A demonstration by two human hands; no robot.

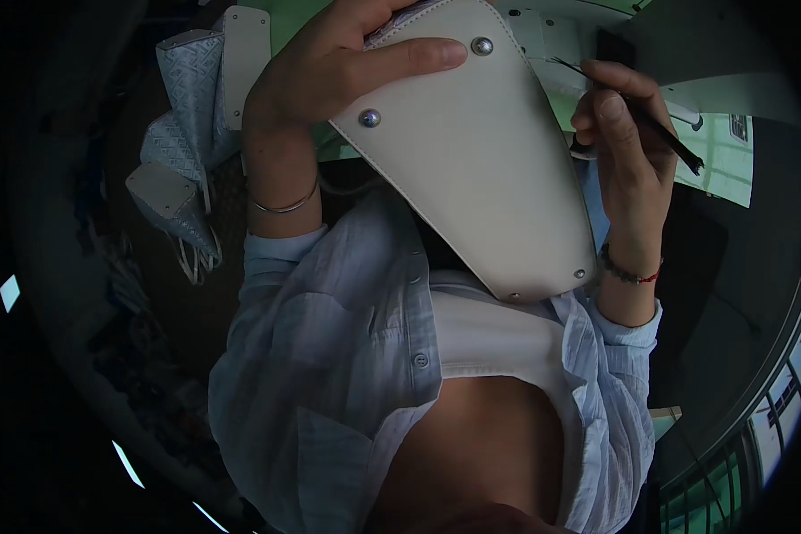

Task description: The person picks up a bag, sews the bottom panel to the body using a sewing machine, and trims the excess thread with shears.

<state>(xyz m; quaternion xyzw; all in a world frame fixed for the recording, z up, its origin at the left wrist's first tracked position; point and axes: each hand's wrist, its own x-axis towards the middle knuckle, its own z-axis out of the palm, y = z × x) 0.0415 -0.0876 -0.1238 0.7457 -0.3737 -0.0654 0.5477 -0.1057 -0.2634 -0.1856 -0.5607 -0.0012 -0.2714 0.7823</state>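
- Handbag (pixel 472 178), cream, studded base up: I note the left hand (pixel 329 71) gripping its top edge, tilting it chestward for access.
- Right hand (pixel 627 151) pinches a thin brush (pixel 654 125) beside the handbag's edge.

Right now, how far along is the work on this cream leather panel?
Done: the cream leather panel already carries metal studs. In hand: the left hand grips its top end, and the right hand holds a thin dark brush beside it, not touching. Left: any brushwork; whether the panel's edge is coated cannot be told.
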